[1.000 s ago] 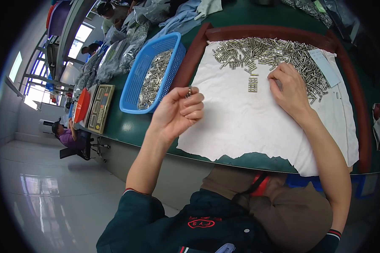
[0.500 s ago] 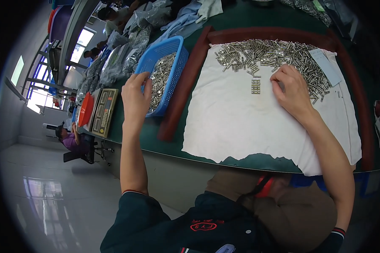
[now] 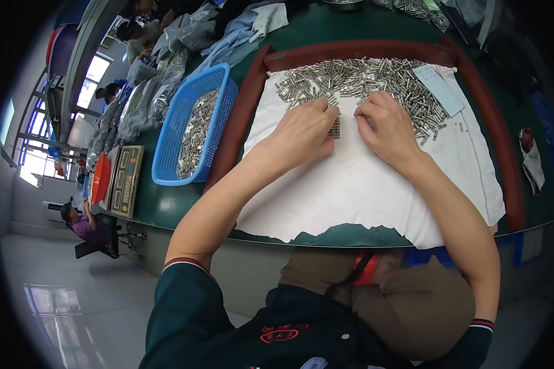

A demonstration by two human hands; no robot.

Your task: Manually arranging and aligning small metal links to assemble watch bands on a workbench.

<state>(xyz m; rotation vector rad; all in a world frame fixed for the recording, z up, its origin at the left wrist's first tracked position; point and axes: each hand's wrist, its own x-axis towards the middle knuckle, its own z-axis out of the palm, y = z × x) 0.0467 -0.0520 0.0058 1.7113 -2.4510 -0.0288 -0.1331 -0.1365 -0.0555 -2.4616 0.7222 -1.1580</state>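
A heap of small silvery metal pins (image 3: 388, 80) lies spread along the far side of a white cloth (image 3: 326, 190). My left hand (image 3: 308, 131) rests over a small neat block of lined-up pins (image 3: 335, 128), covering most of it. Its fingers are bent and drawn together at the block's far end; whatever they pinch is hidden. Just to the right, my right hand (image 3: 385, 126) is curled at the near edge of the heap, thumb and fingertips close together. I cannot make out a pin between them.
Left of the cloth, beyond a dark red wooden frame (image 3: 246, 129), a blue plastic basket (image 3: 160, 166) holds more pins. A scale (image 3: 127, 181) and a red tray (image 3: 101, 178) stand farther left. A light blue card (image 3: 439, 91) lies on the heap's right side. Several people sit in the background.
My left hand has moved right, from beside the blue basket to the block of pins. My right hand stays by the heap, its fingers slightly shifted. The whole view has shifted a little.
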